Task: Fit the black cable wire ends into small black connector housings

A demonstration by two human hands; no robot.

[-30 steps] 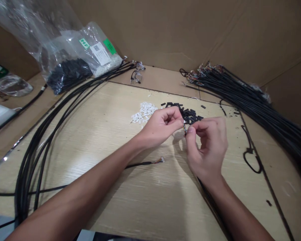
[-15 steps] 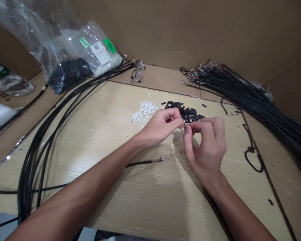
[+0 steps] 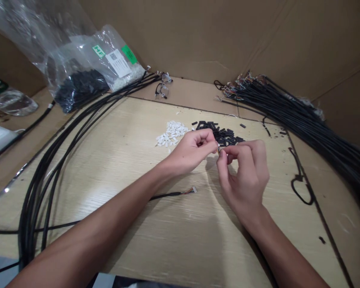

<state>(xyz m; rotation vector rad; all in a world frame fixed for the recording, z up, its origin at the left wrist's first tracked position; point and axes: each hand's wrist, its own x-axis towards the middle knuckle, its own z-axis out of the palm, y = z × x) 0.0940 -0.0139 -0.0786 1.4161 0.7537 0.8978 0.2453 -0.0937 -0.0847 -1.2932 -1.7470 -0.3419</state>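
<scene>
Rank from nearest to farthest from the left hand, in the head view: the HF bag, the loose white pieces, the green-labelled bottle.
1. Loose white pieces: left of the left hand
2. HF bag: back left
3. Green-labelled bottle: far left edge

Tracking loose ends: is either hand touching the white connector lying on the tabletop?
No, that white connector lies apart from the left hand and right hand.

We note a cable workshop: cardboard wall (image 3: 183, 36) behind the wooden surface (image 3: 168, 236); bundled black cables (image 3: 291, 110) past its far right corner; white pieces (image 3: 174, 130) and black pieces (image 3: 228, 137) heaped toward the far edge; labelled bag (image 3: 119, 63) by the far left corner.
</scene>
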